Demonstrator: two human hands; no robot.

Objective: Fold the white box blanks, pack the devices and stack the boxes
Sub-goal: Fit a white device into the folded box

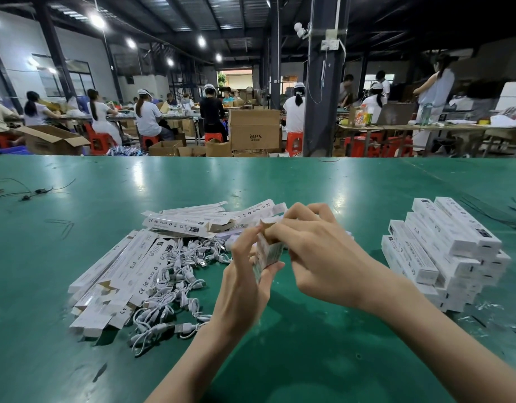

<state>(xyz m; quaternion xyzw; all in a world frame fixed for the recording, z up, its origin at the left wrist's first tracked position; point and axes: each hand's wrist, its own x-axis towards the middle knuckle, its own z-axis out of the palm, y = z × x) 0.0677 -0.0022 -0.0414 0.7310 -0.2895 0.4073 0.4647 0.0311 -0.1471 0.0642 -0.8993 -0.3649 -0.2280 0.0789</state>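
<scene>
Above the green table (280,181) I hold a long white box (267,253) end-on towards me. My left hand (248,274) grips its body from below and the side. My right hand (312,245) curls over its top end, fingers pinching the end flap (269,221). Flat white box blanks (117,274) lie piled at the left, more blanks (198,219) behind them. A heap of white USB cables (181,274) lies between the blanks and my hands. Finished white boxes (443,251) are stacked at the right.
Thin dark wires (32,191) lie at the table's far left, and dark strips (512,216) at the far right edge. Beyond the table are cardboard cartons (253,129), red stools, a dark pillar (323,77) and seated workers at other benches.
</scene>
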